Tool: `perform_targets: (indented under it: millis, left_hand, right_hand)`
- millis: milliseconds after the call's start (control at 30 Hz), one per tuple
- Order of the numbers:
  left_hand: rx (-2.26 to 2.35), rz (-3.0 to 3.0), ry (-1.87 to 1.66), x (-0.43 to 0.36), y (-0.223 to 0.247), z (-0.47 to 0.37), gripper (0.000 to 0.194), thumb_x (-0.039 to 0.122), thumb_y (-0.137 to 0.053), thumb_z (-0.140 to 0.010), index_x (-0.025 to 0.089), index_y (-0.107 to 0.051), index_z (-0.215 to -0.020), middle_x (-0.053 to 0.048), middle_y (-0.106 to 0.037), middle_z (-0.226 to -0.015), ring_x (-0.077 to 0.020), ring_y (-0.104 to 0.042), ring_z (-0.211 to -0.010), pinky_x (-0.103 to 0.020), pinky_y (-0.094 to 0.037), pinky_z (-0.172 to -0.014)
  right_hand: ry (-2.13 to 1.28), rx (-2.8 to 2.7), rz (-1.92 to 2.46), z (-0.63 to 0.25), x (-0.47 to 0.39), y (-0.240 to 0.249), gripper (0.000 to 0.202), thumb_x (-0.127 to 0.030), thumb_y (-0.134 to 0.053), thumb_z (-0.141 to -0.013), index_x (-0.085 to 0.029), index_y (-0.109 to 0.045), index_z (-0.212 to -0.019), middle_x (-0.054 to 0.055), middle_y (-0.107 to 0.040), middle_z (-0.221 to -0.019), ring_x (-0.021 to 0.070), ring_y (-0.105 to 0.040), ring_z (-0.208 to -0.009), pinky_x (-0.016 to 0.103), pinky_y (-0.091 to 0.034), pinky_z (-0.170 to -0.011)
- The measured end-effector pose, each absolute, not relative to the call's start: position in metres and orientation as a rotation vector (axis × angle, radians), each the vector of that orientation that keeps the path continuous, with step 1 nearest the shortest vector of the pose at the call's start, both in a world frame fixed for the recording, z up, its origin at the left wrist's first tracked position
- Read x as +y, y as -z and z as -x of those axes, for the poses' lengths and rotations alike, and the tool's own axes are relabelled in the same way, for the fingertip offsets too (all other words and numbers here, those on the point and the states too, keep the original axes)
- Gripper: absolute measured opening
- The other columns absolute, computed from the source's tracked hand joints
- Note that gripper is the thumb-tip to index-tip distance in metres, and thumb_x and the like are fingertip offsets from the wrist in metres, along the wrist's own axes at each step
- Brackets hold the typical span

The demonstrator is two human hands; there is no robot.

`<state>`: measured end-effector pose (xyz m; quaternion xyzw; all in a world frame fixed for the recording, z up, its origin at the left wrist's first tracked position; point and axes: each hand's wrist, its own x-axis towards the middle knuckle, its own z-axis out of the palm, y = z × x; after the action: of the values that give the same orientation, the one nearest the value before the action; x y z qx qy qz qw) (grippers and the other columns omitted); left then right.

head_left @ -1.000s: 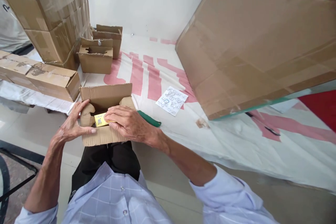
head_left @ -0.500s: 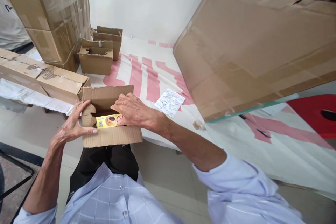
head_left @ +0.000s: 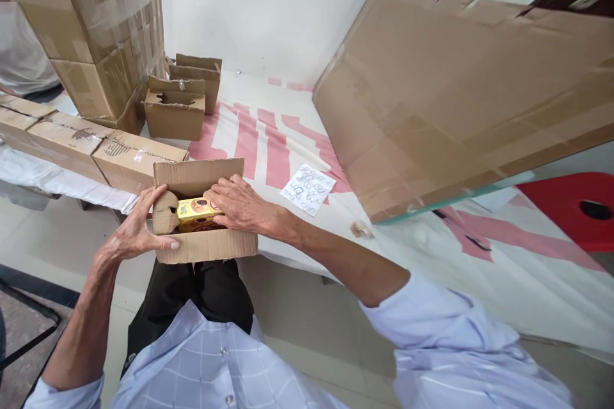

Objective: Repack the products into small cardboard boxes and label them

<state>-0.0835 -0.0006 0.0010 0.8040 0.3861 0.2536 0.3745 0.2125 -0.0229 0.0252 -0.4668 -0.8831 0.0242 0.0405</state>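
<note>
An open cardboard box (head_left: pixel 206 247) rests at the table's near edge, against my lap, with its flaps up. My left hand (head_left: pixel 137 223) grips its left end, thumb on the front flap and fingers behind the side flap. Inside lies a yellow printed box (head_left: pixel 192 208), tilted so that its top and part of its front show. My right hand (head_left: pixel 237 202) is closed over the right end of the yellow box, and its fingertips are partly hidden.
Closed cartons (head_left: pixel 137 156) line the table's left edge, beside a tall taped carton stack (head_left: pixel 110 38). Two open cartons (head_left: pixel 175 118) stand behind. A printed paper sheet (head_left: pixel 307 190) lies right of my hands. A large cardboard panel (head_left: pixel 460 89) leans at right, near a red stool (head_left: pixel 566 204).
The yellow box has shifted back from the front flap and tilted, exposing its front face, with my right hand on it. The row of closed cartons at left has slid right.
</note>
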Motion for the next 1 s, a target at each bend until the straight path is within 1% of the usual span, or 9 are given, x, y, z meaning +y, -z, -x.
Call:
perform_targets:
  millis: [67,167,333,500,600,667,767,867,1000]
  left_hand:
    - [1.010,-2.026,-0.673,-0.001,-0.001,0.082,0.118,0.069,-0.094,-0.066,0.029,-0.043,-0.164,-0.018,-0.043,-0.167,-0.0469,-0.045,-0.154,-0.059,-0.057,-0.114]
    - [1.020,-1.962,-0.719,0.001,0.000,0.081,0.122,0.064,-0.097,-0.064,0.027,-0.040,-0.165,-0.018,-0.046,-0.165,-0.0458,-0.049,-0.152,-0.057,-0.057,-0.114]
    - [1.006,-1.889,-0.798,0.014,-0.001,0.071,0.129,0.060,-0.100,-0.060,0.025,-0.037,-0.167,-0.021,-0.041,-0.169,-0.0471,-0.047,-0.153,-0.059,-0.056,-0.115]
    - [1.061,-1.984,-0.797,0.025,-0.001,0.048,0.132,0.063,-0.097,-0.062,0.024,-0.032,-0.170,-0.022,-0.040,-0.168,-0.0473,-0.044,-0.154,-0.066,-0.047,-0.121]
    - [1.085,-2.091,-0.807,0.023,-0.003,0.042,0.123,0.064,-0.093,-0.069,0.025,-0.034,-0.169,-0.021,-0.043,-0.165,-0.0464,-0.039,-0.158,-0.068,-0.042,-0.124]
    - [1.083,-2.122,-0.830,0.018,-0.008,0.044,0.115,0.064,-0.090,-0.074,0.026,-0.036,-0.168,-0.020,-0.041,-0.165,-0.0451,-0.040,-0.157,-0.065,-0.048,-0.121]
    - [1.074,-2.112,-1.051,0.009,-0.021,0.048,0.086,0.061,-0.082,-0.085,0.028,-0.051,-0.158,-0.018,-0.044,-0.165,-0.0414,-0.046,-0.154,-0.057,-0.057,-0.112]
    - [0.989,-2.011,-1.252,0.000,-0.039,0.046,0.061,0.059,-0.076,-0.092,0.028,-0.065,-0.143,-0.014,-0.058,-0.152,-0.0372,-0.060,-0.142,-0.051,-0.062,-0.105]
    - [0.765,-1.807,-1.120,-0.011,-0.058,0.029,0.068,0.057,-0.083,-0.088,0.027,-0.065,-0.146,-0.012,-0.070,-0.143,-0.0355,-0.071,-0.128,-0.047,-0.065,-0.101]
  right_hand:
    - [-0.155,-2.626,1.425,-0.215,-0.024,-0.028,0.026,-0.019,-0.073,-0.091,-0.017,-0.071,-0.117,0.014,-0.076,-0.115,0.0310,-0.063,-0.109,0.045,-0.041,-0.096]
    - [-0.306,-2.381,1.376,-0.224,-0.027,-0.039,0.036,-0.024,-0.075,-0.091,-0.020,-0.069,-0.126,0.012,-0.076,-0.122,0.0298,-0.065,-0.112,0.046,-0.048,-0.098]
    - [-0.586,-1.955,1.163,-0.240,-0.033,-0.066,0.043,-0.036,-0.078,-0.093,-0.023,-0.070,-0.133,0.009,-0.075,-0.130,0.0260,-0.070,-0.113,0.044,-0.059,-0.100]
    - [-0.608,-1.738,1.134,-0.252,-0.032,-0.090,0.051,-0.048,-0.087,-0.086,-0.022,-0.076,-0.129,0.008,-0.076,-0.126,0.0281,-0.072,-0.115,0.047,-0.061,-0.106]
    - [-0.729,-1.605,1.082,-0.259,-0.032,-0.099,0.059,-0.057,-0.090,-0.081,-0.022,-0.078,-0.126,0.008,-0.078,-0.122,0.0296,-0.074,-0.111,0.048,-0.064,-0.100]
    - [-0.822,-1.530,1.046,-0.264,-0.034,-0.101,0.063,-0.061,-0.093,-0.077,-0.021,-0.079,-0.125,0.007,-0.080,-0.118,0.0300,-0.076,-0.108,0.048,-0.066,-0.095]
    - [-0.893,-1.476,1.032,-0.268,-0.037,-0.100,0.065,-0.059,-0.096,-0.074,-0.020,-0.079,-0.123,0.007,-0.081,-0.116,0.0293,-0.077,-0.105,0.047,-0.067,-0.093]
    - [-0.950,-1.470,1.015,-0.266,-0.039,-0.094,0.064,-0.057,-0.097,-0.073,-0.019,-0.079,-0.122,0.008,-0.081,-0.117,0.0279,-0.078,-0.106,0.046,-0.068,-0.095]
    - [-0.966,-1.479,0.982,-0.255,-0.041,-0.091,0.063,-0.059,-0.096,-0.074,-0.019,-0.078,-0.120,0.008,-0.082,-0.115,0.0261,-0.078,-0.104,0.047,-0.068,-0.094]
